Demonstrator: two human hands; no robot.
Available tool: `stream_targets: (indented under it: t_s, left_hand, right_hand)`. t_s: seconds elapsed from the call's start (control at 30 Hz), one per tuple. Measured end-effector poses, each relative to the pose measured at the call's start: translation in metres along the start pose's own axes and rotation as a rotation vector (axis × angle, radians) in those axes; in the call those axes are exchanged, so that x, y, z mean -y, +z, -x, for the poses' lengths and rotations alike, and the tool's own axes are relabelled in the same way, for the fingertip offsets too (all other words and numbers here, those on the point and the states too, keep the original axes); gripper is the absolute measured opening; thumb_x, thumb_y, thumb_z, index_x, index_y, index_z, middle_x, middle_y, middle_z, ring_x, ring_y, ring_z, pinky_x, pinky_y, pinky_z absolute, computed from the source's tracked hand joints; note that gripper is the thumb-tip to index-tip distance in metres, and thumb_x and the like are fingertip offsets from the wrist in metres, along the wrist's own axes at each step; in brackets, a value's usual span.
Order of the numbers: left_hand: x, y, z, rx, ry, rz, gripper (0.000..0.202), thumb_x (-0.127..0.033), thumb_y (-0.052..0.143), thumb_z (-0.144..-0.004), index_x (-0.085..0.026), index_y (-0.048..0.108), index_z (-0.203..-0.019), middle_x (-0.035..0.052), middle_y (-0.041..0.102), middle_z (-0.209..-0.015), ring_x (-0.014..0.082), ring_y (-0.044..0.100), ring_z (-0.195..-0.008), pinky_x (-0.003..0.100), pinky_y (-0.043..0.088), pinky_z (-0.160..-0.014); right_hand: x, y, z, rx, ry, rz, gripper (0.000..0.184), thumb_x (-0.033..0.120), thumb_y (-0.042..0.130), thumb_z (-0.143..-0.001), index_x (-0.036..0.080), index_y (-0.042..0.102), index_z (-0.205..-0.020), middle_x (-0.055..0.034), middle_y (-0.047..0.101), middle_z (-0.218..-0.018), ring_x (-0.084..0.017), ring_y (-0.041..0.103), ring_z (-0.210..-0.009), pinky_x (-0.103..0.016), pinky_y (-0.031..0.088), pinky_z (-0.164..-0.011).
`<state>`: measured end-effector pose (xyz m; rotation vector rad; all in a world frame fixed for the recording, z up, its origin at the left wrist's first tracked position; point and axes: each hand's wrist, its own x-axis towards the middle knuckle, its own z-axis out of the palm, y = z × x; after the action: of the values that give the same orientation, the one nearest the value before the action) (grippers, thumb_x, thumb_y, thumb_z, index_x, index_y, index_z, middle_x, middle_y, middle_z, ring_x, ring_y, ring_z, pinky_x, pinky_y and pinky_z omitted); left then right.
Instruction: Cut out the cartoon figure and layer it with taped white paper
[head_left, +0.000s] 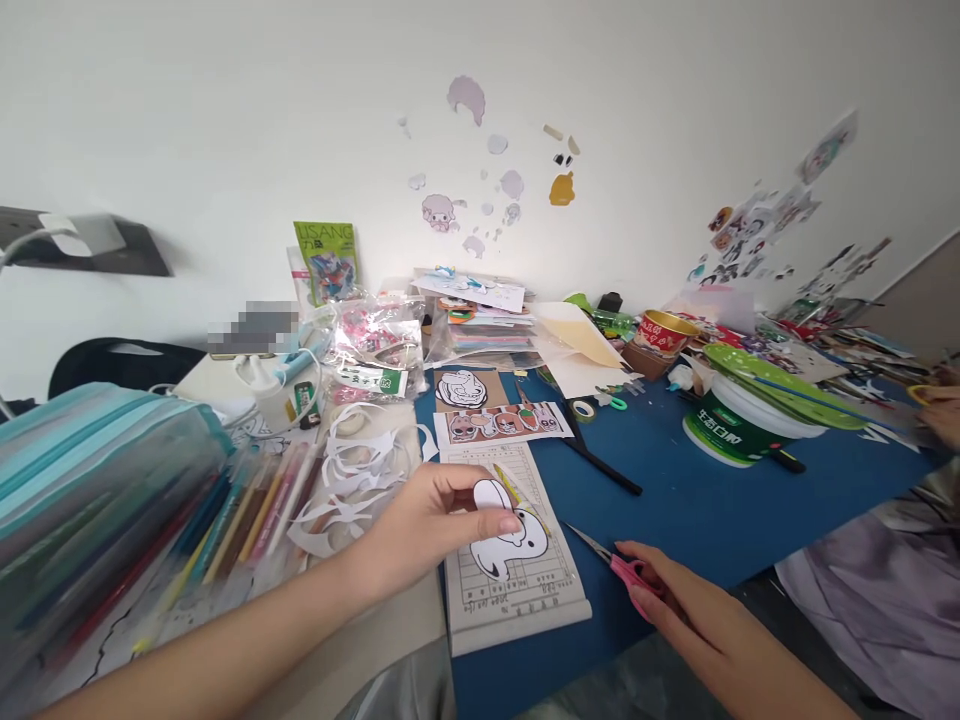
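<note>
My left hand (pixel 450 510) pinches a white paper cutout (pixel 491 555) between thumb and fingers. The cutout has black outlines of a cartoon animal with a dot eye, and my thumb covers part of it. Below it lies a printed form pad (pixel 525 600), with a yellow pencil-like stick (pixel 508 483) partly hidden behind the cutout. To the right, my right hand (pixel 656 590) is closed around pink-handled scissors (pixel 626 572). Their blades look closed and point up and left, apart from the cutout.
Curled paper scraps (pixel 360 460) and several colored pens (pixel 255 500) lie left, beside a mesh pencil case (pixel 97 460). Behind the pad is a cartoon strip (pixel 502 424). A white-and-green tub (pixel 731 425) stands right. At the far right edge, another person's hand (pixel 941 410) shows.
</note>
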<state>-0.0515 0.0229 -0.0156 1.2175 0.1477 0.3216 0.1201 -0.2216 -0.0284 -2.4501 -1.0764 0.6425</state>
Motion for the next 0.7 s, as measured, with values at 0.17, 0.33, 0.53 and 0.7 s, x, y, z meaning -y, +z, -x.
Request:
stream_targets:
  t_s: [0.17, 0.33, 0.53, 0.7]
  left_hand:
    - [-0.019, 0.003, 0.004, 0.027, -0.004, -0.149, 0.01, -0.022, 0.077, -0.075, -0.014, 0.072, -0.071, 0.0003, 0.068, -0.07, 0.011, 0.059, -0.067, 0.021, 0.046, -0.062]
    - [-0.023, 0.008, 0.009, 0.008, 0.023, -0.231, 0.013, -0.023, 0.074, -0.075, -0.014, 0.067, -0.07, -0.0006, 0.061, -0.068, 0.011, 0.054, -0.066, 0.022, 0.043, -0.062]
    - [-0.025, 0.011, 0.011, 0.069, 0.058, -0.212, 0.014, -0.025, 0.069, -0.082, -0.015, 0.065, -0.073, -0.0014, 0.057, -0.073, 0.0108, 0.051, -0.07, 0.022, 0.04, -0.066]
    - [-0.026, 0.009, 0.012, 0.127, 0.052, -0.14, 0.014, -0.023, 0.065, -0.087, -0.015, 0.063, -0.075, -0.0022, 0.055, -0.075, 0.0097, 0.049, -0.071, 0.021, 0.038, -0.067]
  right_hand:
    - [0.001, 0.002, -0.008, -0.03, -0.106, 0.214, 0.042, 0.031, 0.046, -0.085, 0.025, 0.061, -0.124, -0.0053, 0.074, -0.095, -0.025, 0.07, -0.077, -0.03, 0.051, -0.058]
    - [0.005, 0.001, -0.013, -0.109, -0.04, 0.127, 0.026, 0.036, 0.05, -0.082, 0.027, 0.068, -0.098, -0.0016, 0.067, -0.064, -0.021, 0.058, -0.052, -0.028, 0.035, -0.047]
    - [0.038, -0.004, 0.008, 0.063, -0.047, -0.723, 0.04, 0.056, 0.076, -0.069, 0.022, 0.065, -0.088, 0.0025, 0.056, -0.057, -0.012, 0.047, -0.049, -0.024, 0.038, -0.051]
    - [0.048, 0.005, 0.022, 0.307, -0.144, -0.899, 0.058, 0.071, 0.078, -0.061, 0.019, 0.065, -0.084, 0.0009, 0.052, -0.062, -0.01, 0.041, -0.051, -0.024, 0.035, -0.049]
